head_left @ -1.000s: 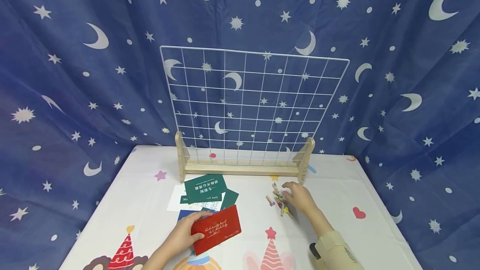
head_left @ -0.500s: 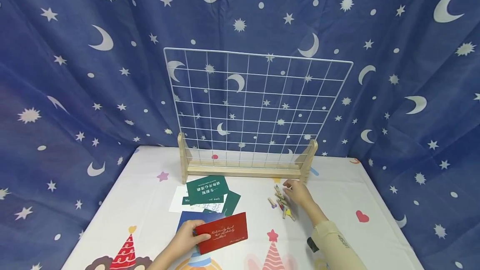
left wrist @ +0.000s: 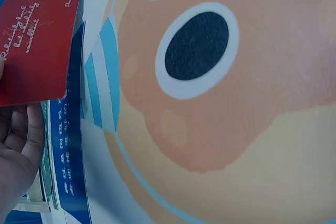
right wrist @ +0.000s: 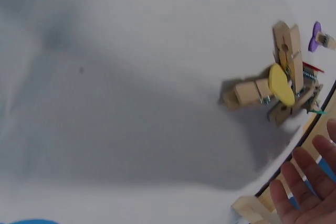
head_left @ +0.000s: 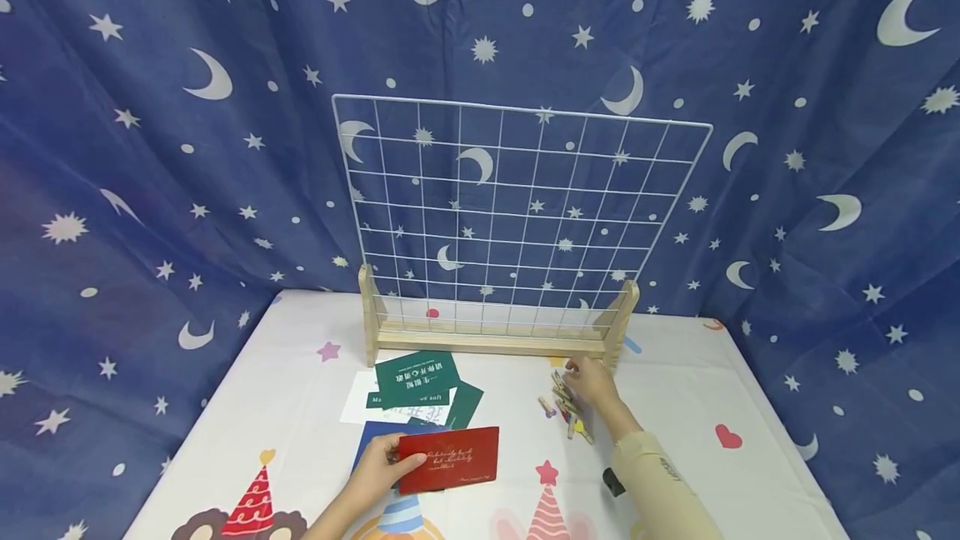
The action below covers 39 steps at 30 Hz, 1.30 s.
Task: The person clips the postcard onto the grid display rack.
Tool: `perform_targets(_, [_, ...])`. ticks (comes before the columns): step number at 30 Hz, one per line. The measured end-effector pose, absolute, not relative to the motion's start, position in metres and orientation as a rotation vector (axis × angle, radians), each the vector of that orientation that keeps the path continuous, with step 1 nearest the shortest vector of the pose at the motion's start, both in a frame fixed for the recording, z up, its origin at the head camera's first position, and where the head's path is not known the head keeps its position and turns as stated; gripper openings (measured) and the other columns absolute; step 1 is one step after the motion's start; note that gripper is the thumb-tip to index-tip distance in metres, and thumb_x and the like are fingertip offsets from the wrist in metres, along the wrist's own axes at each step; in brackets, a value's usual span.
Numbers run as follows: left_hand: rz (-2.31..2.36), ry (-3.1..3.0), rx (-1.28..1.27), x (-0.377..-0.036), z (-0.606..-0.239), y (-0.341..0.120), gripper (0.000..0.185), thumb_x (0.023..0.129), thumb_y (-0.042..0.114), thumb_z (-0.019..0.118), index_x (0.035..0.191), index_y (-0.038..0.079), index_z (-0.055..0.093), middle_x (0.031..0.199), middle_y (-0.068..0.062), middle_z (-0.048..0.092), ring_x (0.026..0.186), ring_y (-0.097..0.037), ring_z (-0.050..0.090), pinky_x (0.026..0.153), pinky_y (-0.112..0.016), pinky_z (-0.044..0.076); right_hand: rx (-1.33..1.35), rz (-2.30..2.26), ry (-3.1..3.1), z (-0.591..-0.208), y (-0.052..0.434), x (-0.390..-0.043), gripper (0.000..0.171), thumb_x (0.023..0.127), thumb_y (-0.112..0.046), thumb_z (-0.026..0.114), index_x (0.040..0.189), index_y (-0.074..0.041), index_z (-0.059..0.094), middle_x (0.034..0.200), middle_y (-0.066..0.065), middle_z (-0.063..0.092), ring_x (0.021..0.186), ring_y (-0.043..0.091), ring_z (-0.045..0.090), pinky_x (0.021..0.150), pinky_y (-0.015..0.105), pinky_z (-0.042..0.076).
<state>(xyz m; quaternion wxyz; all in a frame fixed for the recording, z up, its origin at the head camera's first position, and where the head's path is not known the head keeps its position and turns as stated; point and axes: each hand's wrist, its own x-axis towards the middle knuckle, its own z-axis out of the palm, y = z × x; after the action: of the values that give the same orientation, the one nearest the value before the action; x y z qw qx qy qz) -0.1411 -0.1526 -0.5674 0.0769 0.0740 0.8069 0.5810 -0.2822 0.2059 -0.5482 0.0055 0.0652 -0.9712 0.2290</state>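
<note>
White wire made the biggest thing on the table: a grid panel (head_left: 517,207) that stood upright in a wooden base (head_left: 495,338) at the far side of the printed tablecloth (head_left: 300,407). In front of it, near the left foot of the base, lay a loose pile of cards (head_left: 420,390), green ones on top of a white one and a blue one.

The red card (head_left: 448,459) was held just above the cloth, at the near edge of that pile. The left hand (head_left: 382,465) pinched it at its left short edge, thumb on the printed face and fingers under it, as the left wrist view (left wrist: 37,40) also showed. I judged this card to be light and thin, stiff enough to stay flat when held at one edge, but easy to bend or crease if squeezed hard. A pinch at an edge or a corner seemed the best hold.

The right hand (head_left: 592,382) rested over a small heap of wooden clothespins (head_left: 564,408), to the right of the cards and near the right foot of the base. Its fingers were nearly straight in the right wrist view (right wrist: 307,192) and gripped nothing that I could see. The pins (right wrist: 278,93) looked small, light and hard, with little coloured shapes on them; one would best be taken by its long tail ends.
</note>
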Motion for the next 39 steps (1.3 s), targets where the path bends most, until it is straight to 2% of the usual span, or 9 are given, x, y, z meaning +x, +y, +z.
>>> perform_targets(5, [1.902,2.397,0.090,-0.142,-0.565,-0.147,0.031,0.088,0.014,0.065,0.104,-0.012,0.061,0.097,-0.025,0.069,0.080,-0.011,0.070,0.070,-0.025,0.058,0.154,0.672,-3.029,-0.554,0.203,-0.282,0.016,0.082,-0.011,0.067,0.093,0.000,0.067,0.091,0.017,0.070,0.079,0.028,0.064,0.075,0.043,0.054])
perform_targets(10, [2.027,2.360,-0.003,-0.144,-0.560,-0.142,0.032,0.091,0.012,0.061,0.112,-0.012,0.054,0.100,-0.027,0.068,0.080,-0.011,0.070,0.069,-0.026,0.058,0.143,0.637,-3.024,-0.560,0.199,-0.282,0.016,0.081,-0.014,0.069,0.089,-0.001,0.068,0.083,0.013,0.070,0.067,0.019,0.059,0.064,0.036,0.053])
perform_targets(21, [2.077,2.391,-0.116,-0.152,-0.553,-0.134,0.032,0.094,0.015,0.057,0.115,-0.009,0.053,0.095,-0.025,0.069,0.074,-0.019,0.071,0.062,-0.026,0.058,0.132,0.489,-3.009,-0.562,0.191,-0.279,0.017,0.079,-0.016,0.072,0.073,-0.003,0.064,0.069,0.007,0.064,0.061,0.020,0.056,0.054,0.034,0.050])
perform_targets(29, [2.141,2.380,-0.128,-0.155,-0.542,-0.134,0.036,0.094,0.017,0.056,0.119,-0.009,0.049,0.101,-0.027,0.068,0.075,-0.002,0.068,0.065,-0.020,0.057,0.135,0.425,-3.023,-0.566,0.183,-0.280,0.017,0.079,-0.018,0.073,0.076,-0.003,0.064,0.073,0.007,0.063,0.070,0.022,0.056,0.061,0.037,0.052])
perform_targets(36, [2.189,2.328,-0.295,-0.156,-0.532,-0.131,0.038,0.094,0.015,0.058,0.124,-0.006,0.046,0.108,-0.025,0.066,0.081,-0.008,0.069,0.069,-0.024,0.058,0.114,0.388,-2.999,-0.568,0.179,-0.278,0.014,0.078,-0.013,0.072,0.077,-0.001,0.065,0.078,0.011,0.065,0.072,0.025,0.058,0.062,0.038,0.055])
perform_targets(39, [2.217,2.285,-0.356,-0.158,-0.529,-0.131,0.039,0.094,0.015,0.057,0.125,-0.006,0.045,0.111,-0.024,0.065,0.082,-0.007,0.068,0.071,-0.024,0.058,0.107,0.395,-2.978,-0.569,0.178,-0.277,0.011,0.078,-0.010,0.071,0.077,0.000,0.065,0.078,0.013,0.065,0.072,0.025,0.058,0.061,0.037,0.055])
